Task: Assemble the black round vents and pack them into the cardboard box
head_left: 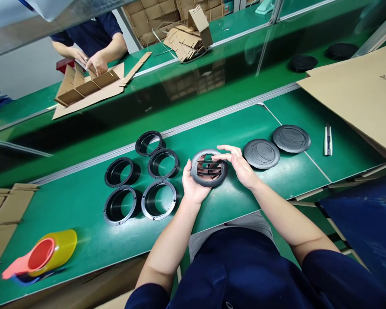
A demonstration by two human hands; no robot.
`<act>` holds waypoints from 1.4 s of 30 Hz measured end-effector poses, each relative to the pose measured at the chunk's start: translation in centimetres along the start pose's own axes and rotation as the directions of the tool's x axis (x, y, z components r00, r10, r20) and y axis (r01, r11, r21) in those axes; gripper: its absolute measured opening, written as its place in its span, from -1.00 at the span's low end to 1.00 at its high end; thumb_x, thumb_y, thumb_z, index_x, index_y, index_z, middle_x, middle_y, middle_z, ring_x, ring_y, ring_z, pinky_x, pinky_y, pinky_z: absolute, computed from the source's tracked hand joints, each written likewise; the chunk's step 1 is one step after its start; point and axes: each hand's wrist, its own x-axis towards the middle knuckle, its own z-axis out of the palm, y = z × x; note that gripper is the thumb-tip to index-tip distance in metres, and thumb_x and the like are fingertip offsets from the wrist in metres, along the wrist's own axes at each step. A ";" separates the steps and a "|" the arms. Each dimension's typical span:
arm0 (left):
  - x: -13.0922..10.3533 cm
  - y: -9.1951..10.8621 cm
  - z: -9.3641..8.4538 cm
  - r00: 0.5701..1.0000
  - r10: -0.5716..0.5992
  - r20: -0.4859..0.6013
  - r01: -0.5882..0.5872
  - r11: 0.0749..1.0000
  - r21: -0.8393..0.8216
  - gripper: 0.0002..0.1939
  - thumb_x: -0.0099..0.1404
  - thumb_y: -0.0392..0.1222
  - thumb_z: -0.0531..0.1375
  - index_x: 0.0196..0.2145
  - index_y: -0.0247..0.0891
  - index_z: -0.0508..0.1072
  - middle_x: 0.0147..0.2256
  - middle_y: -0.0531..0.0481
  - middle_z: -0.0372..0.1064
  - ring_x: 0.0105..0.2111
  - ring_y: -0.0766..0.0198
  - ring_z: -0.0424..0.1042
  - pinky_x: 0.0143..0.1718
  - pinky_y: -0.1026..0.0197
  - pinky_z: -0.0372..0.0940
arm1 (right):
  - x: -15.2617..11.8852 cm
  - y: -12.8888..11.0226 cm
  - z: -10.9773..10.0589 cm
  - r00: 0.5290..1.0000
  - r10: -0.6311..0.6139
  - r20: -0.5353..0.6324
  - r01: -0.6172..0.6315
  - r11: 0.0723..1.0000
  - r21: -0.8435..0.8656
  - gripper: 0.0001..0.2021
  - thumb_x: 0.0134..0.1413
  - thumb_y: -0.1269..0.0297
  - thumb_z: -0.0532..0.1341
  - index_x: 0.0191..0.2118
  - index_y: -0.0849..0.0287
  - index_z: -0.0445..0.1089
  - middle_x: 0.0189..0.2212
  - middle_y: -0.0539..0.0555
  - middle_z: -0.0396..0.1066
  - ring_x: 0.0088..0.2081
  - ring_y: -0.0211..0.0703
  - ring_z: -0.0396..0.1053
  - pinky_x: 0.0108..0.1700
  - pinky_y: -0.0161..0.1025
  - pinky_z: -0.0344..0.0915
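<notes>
A round black vent [224, 174] with dark slats across its opening rests in my left hand [194, 186], whose thumb lies along the rim and whose palm shows through the gaps. My right hand [239, 166] has its fingers spread, the fingertips touching the upper right of the vent. Several black open rings stand to the left, among them a front one [159, 200] and a back one [149, 143]. On the right lie two round dark covers with curved markings, a nearer one [261, 153] and a farther one [291, 138].
A box cutter [328, 140] and a large cardboard sheet [357, 90] are at the right. A yellow tape roll [62, 246] with a red part lies front left. Across the green conveyor [186, 103], a person handles cardboard dividers [96, 86]. Two black discs ride at the conveyor's right.
</notes>
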 end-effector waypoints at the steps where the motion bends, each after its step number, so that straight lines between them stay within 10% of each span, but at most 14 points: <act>1: 0.0 0.0 0.0 1.000 0.003 0.001 -0.003 1.000 0.003 -0.52 0.47 0.14 0.07 -0.07 -0.31 0.58 0.00 -0.27 0.55 0.07 -0.11 0.51 0.23 -0.27 0.27 | 0.0 0.0 0.0 1.000 0.002 0.005 -0.002 1.000 -0.001 -0.20 0.46 -0.30 -0.30 0.07 -0.03 0.61 0.23 0.10 0.36 0.35 0.08 0.14 0.45 0.12 -0.01; 25: 0.2 -0.2 0.3 0.999 0.038 -0.004 -0.038 0.996 -0.083 -0.50 0.56 0.14 -0.01 0.03 -0.27 0.54 -0.01 -0.12 0.56 0.11 0.06 0.49 0.24 0.04 0.31 | -0.8 2.0 0.1 0.939 -0.238 0.248 0.317 0.877 -0.362 -0.54 0.48 -0.08 0.03 0.31 -0.13 0.41 0.47 0.08 -0.03 0.45 0.26 -0.14 0.43 0.36 0.00; 36: -0.4 -2.1 0.0 0.994 0.048 0.096 -0.041 0.996 -0.078 -0.68 0.48 -0.04 0.18 0.09 -0.19 0.54 0.01 -0.10 0.55 0.09 0.11 0.50 0.31 0.03 0.26 | -0.4 1.0 0.2 0.898 -0.107 0.427 0.280 0.888 -0.365 0.13 0.05 -0.40 0.31 0.55 -0.26 -0.32 0.53 0.13 -0.40 0.46 0.60 -0.17 0.33 0.56 0.13; 42: -0.8 -1.2 0.0 0.981 0.192 0.008 -0.191 0.981 -0.043 -0.61 0.51 0.15 0.05 0.18 0.10 0.41 0.11 -0.03 0.47 0.21 0.13 0.39 0.24 0.09 0.29 | 6.3 -1.4 1.3 0.936 -0.210 0.281 0.310 0.870 -0.383 -0.09 0.20 -0.30 0.25 0.52 -0.26 -0.15 0.44 0.16 -0.02 0.43 0.48 -0.01 0.38 0.47 0.11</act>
